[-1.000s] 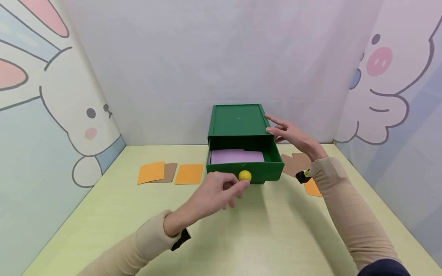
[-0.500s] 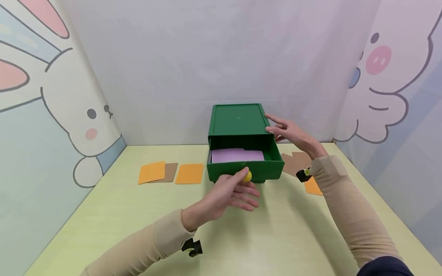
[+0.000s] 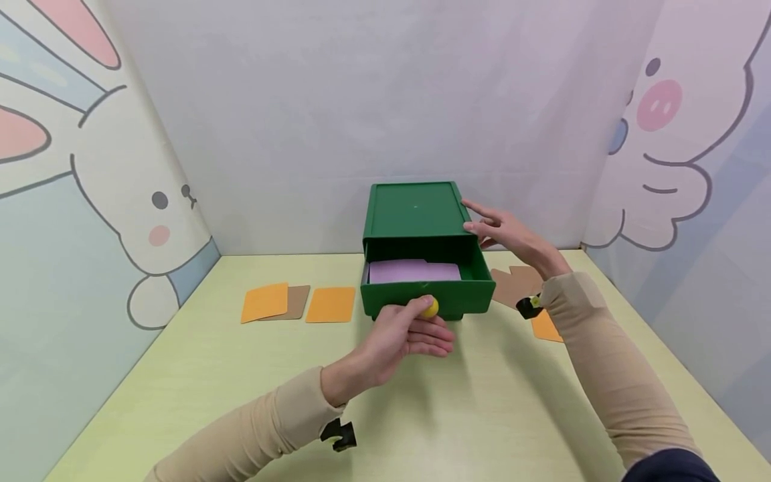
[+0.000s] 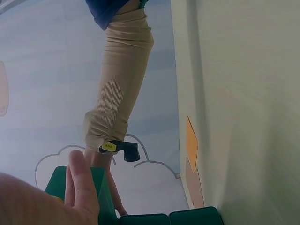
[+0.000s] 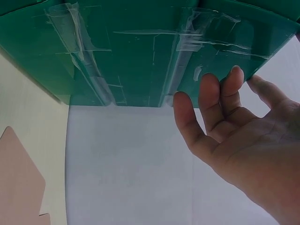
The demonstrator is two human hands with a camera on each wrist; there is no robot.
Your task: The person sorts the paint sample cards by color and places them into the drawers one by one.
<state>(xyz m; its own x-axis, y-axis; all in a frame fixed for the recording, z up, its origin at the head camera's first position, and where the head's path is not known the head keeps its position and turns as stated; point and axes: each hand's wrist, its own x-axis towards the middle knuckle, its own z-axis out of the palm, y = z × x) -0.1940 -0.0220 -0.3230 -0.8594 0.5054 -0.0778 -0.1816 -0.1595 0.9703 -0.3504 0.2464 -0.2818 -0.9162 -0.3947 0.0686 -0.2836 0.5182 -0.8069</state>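
A green drawer box [image 3: 415, 211] stands at the back of the table, its drawer [image 3: 466, 298] pulled out toward me. Inside the drawer lie lilac cards [image 3: 409, 271]. My left hand [image 3: 394, 345] is at the drawer front, palm turned up, pinching the yellow knob [image 3: 431, 308] between the thumb and the fingers beneath it. The thumb covers part of the knob. My right hand [image 3: 512, 237] rests on the box's right side, fingertips at the top edge. In the right wrist view its loosely bent fingers [image 5: 208, 98] lie against the green wall, which carries strips of clear tape.
Left of the box, an orange card [image 3: 265, 301] overlaps a brown card [image 3: 298, 301], with another orange card [image 3: 331, 304] beside them. Brown cards [image 3: 512, 286] and an orange card [image 3: 547, 328] lie to the right, partly behind the right arm. A pale wall [image 3: 289, 134] stands behind.
My left hand has turned palm up and moved slightly right, its thumb coming over the yellow knob. The right hand keeps its place, and the drawer stays pulled out.
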